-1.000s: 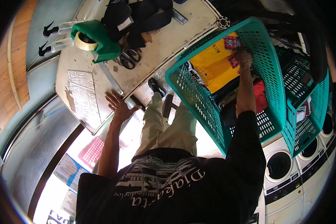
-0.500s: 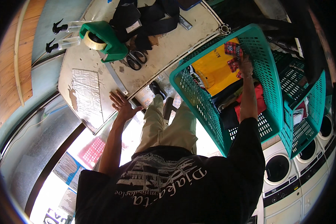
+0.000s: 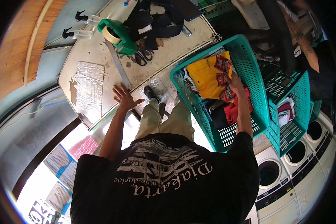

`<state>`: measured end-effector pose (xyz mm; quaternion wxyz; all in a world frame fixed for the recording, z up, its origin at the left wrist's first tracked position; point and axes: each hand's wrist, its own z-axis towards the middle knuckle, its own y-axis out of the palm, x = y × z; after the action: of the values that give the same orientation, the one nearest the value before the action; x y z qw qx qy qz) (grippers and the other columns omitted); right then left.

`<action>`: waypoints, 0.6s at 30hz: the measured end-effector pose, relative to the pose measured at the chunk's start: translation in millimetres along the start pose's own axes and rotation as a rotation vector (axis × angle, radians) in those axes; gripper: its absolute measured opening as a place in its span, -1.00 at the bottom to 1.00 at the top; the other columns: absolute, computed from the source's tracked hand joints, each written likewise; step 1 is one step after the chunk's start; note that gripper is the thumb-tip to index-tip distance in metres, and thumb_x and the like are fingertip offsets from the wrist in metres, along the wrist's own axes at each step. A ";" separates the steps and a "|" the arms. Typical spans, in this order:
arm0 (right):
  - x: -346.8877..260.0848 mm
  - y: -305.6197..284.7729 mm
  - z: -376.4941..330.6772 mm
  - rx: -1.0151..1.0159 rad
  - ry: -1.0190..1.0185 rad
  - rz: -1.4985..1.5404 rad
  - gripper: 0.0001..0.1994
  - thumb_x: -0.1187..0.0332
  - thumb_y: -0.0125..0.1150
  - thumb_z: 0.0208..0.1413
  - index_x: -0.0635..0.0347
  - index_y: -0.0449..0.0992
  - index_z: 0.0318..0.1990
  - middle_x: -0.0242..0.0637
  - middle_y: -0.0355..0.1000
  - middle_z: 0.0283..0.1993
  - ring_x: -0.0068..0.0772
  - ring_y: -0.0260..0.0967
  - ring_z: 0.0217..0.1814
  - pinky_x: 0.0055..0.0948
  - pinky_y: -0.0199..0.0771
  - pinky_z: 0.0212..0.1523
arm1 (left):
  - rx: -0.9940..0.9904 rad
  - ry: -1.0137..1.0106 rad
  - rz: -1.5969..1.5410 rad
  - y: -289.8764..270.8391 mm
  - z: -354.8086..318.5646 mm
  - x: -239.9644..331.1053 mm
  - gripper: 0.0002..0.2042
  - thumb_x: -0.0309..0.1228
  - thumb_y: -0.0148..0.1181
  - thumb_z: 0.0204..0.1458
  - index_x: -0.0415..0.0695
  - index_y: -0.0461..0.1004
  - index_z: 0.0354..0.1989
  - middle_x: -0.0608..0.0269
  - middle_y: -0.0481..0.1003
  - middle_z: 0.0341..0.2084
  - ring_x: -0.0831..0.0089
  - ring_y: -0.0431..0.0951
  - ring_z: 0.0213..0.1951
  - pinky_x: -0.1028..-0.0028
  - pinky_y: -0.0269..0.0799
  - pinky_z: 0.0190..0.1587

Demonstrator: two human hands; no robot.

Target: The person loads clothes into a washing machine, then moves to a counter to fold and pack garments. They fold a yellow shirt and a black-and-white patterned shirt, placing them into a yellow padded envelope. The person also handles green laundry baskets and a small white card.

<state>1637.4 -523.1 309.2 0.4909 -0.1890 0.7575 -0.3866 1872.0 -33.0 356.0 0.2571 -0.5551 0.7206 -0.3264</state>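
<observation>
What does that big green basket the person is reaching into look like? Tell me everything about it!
The big teal plastic laundry basket has lattice walls full of small holes and a solid rim. It sits tilted beside the worn white table, above the white washing machines. Inside lie a yellow printed shirt, red clothes and something dark. The right hand reaches in and touches the clothes. A second teal basket sits right next to it.

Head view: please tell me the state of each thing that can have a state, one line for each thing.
left hand: open, fingers spread, at the table edge.
right hand: inside the basket, on the yellow garment.
teal basket: holding clothes.
yellow garment: lying flat on top.
scissors: lying on the table, blades hidden.
washer doors: closed.
</observation>
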 end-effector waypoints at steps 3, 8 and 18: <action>-37.3 -35.5 -22.5 -0.148 0.147 0.304 -0.68 0.45 0.06 0.04 0.23 0.33 -0.02 -0.12 0.44 -0.14 -0.16 0.39 -0.08 -0.30 0.34 -0.14 | 0.005 0.004 0.013 -0.3 -0.5 -1.3 0.43 0.37 0.23 -0.57 -0.29 -0.71 0.17 -0.35 -0.82 0.11 -0.30 -0.83 0.14 -0.42 -0.43 0.01; -99.8 -100.7 -61.4 -0.051 0.155 0.343 -0.70 0.44 0.06 0.07 0.26 0.33 -0.02 -0.17 0.45 -0.13 -0.27 0.39 -0.09 -0.42 0.31 -0.10 | 0.017 0.001 -0.019 1.6 -1.0 -3.3 0.45 0.34 0.27 -0.59 -0.26 -0.73 0.17 -0.33 -0.85 0.10 -0.28 -0.85 0.13 -0.41 -0.46 0.01; -222.7 -189.3 -104.5 0.181 0.317 0.377 -0.71 0.38 0.08 0.10 0.33 0.34 -0.05 -0.31 0.43 -0.20 -0.58 0.31 -0.24 -0.57 0.29 -0.17 | -0.047 -0.010 -0.069 -15.6 -11.5 -2.8 0.40 0.23 0.33 -0.51 -0.26 -0.71 0.19 -0.35 -0.79 0.13 -0.23 -0.81 0.17 -0.38 -0.52 0.03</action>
<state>1626.2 -452.1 611.2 0.4446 0.0634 0.8090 -0.3793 1874.2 -30.8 375.3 0.2363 -0.5870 0.7073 -0.3152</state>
